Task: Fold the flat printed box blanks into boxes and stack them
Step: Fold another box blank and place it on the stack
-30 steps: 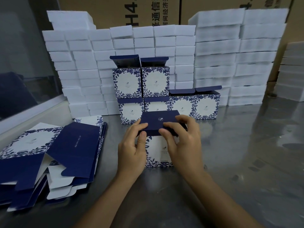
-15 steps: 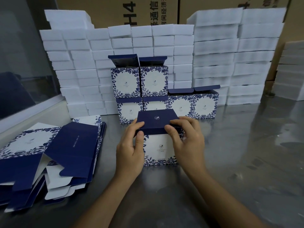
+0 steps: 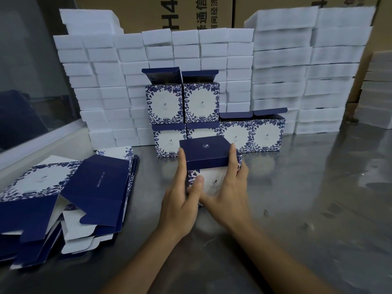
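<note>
Standing frame centre on steel table [image 3: 297, 209]: folded box [image 3: 209, 164], navy lid closed. Clasping its 2 sides: left hand [image 3: 182, 200], right hand [image 3: 231, 194], fingers straight. Judging light, thin card, crushable; holding by side walls.

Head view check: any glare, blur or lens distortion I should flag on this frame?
Head view: soft glare and reflections on the metal table; wide-angle bowing bends the foam stacks at the edges; slight motion blur on both hands, left hand and right hand; folded box print stays readable.
</note>
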### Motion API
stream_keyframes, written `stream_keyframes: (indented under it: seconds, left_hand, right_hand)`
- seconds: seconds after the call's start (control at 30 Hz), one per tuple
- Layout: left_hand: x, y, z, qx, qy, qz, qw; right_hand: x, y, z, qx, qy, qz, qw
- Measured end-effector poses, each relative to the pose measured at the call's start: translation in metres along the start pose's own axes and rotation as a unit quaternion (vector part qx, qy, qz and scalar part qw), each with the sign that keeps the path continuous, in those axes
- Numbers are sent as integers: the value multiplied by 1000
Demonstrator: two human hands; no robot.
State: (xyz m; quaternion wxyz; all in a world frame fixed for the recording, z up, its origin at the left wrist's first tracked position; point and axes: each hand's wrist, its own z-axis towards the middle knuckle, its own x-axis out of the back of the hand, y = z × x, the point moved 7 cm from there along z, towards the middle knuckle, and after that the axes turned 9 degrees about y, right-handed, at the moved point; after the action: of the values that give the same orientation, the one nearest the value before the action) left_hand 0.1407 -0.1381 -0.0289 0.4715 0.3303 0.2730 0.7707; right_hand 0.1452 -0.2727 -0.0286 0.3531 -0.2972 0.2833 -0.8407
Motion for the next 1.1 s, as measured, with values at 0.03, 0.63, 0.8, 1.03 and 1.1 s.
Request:
stream_keyframes:
  seconds: [0.03,0.63,0.8,1.03,1.1]
  left_hand:
    - [-2,1,-1,-4,-6,3,1000]
    - [-16,1,-7,13,-45,-91,995]
    - [-21,-8,-3,31,-65,-78,994]
    - [-17,-35,3,71,-135,217,964]
    - [-22,-31,1,40,-152,259,953]
  right_hand:
    - [0,2,1,2,6,1,1000]
    - [3,16,2,-55,7,-125,991]
    - [6,17,8,-52,4,-106,993]
    - [25,38,21,-92,78,20,992]
    - [33,41,28,-74,110,43,990]
